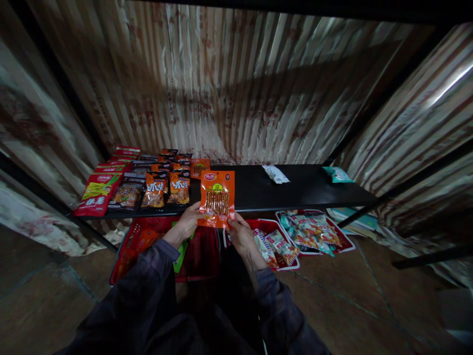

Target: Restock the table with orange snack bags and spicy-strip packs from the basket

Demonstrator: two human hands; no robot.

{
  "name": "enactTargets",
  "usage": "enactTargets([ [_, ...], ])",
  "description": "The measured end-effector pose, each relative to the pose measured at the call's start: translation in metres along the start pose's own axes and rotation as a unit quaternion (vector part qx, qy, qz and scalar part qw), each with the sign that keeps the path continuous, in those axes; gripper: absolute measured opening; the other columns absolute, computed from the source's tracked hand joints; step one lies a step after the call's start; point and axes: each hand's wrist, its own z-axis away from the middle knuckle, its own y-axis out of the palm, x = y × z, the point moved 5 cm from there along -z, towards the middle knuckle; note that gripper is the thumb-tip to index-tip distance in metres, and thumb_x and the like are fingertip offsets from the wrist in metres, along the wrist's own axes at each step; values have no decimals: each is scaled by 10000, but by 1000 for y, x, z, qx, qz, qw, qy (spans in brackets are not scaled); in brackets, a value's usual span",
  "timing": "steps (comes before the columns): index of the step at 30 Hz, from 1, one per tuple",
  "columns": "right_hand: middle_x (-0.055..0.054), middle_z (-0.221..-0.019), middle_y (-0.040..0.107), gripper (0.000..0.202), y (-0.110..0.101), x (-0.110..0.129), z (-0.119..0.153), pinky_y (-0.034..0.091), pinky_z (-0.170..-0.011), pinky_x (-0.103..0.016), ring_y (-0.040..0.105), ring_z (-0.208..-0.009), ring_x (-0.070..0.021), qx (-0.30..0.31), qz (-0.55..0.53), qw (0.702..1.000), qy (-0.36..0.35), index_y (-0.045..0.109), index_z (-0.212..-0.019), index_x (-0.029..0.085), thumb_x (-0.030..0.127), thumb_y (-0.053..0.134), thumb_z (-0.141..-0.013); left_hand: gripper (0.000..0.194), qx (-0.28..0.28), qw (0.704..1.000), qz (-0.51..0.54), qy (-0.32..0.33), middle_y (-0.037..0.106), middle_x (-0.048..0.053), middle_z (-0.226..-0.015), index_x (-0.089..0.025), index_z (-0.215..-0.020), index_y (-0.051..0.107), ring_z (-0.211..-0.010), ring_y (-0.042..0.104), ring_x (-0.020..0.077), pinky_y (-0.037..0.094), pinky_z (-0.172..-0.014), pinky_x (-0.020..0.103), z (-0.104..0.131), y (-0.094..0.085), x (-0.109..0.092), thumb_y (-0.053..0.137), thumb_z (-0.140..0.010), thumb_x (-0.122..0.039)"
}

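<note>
An orange snack packet (217, 199) with a clear window is held upright at the front edge of the black shelf (303, 190). My left hand (187, 222) grips its lower left corner, and my right hand (241, 232) pinches the lower right one. Behind it, a similar orange packet (200, 168) stands at the back of the shelf. To the left are rows of orange-and-black snack bags (179, 190), dark snack bags (126, 192) and red snack bags (99, 192).
A white packet (275, 174) and a teal packet (337, 174) lie farther right on the shelf. Below stand a red basket (207, 254) with orange packets and a green item (179, 259), plus two baskets of snack bags (312, 229). Black posts (365, 207) frame the shelf.
</note>
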Motion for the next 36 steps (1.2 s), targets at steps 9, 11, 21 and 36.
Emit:
enactTargets([
  [9, -19, -748, 729, 379, -11, 4, -6, 520, -604, -273, 664, -689, -183, -70, 51, 996, 7, 691, -765, 185, 388, 829, -475, 442, -13, 1000, -20, 17, 723, 64, -857, -124, -935, 655, -782, 670, 171, 492, -791, 289, -3, 3, 10, 692, -500, -49],
  [11, -13, -722, 724, 375, -15, 2, -10, 514, -600, -269, 660, -676, -179, -80, 61, 995, 1, 694, -751, 181, 392, 827, -470, 427, -26, 999, -23, 16, 724, 62, -835, -120, -913, 658, -757, 668, 164, 494, -776, 283, -7, 3, 14, 701, -493, -52],
  [21, 5, -642, 700, 340, -16, 4, -59, 493, -555, -263, 637, -591, -163, -91, 105, 990, -26, 674, -751, 183, 342, 783, -471, 381, -137, 990, -14, 32, 701, 20, -691, -130, -922, 609, -596, 645, 143, 516, -636, 269, -46, 3, 9, 614, -573, 22],
  [36, 9, -591, 687, 123, 20, 4, -197, 499, -532, -239, 632, -563, -149, -83, 126, 988, -31, 667, -677, 169, 190, 696, -559, 385, -264, 908, -295, 135, 609, 100, -1194, -176, -1009, 644, -1193, 492, 228, 315, -1037, 318, -134, -14, -29, 568, -652, -53],
])
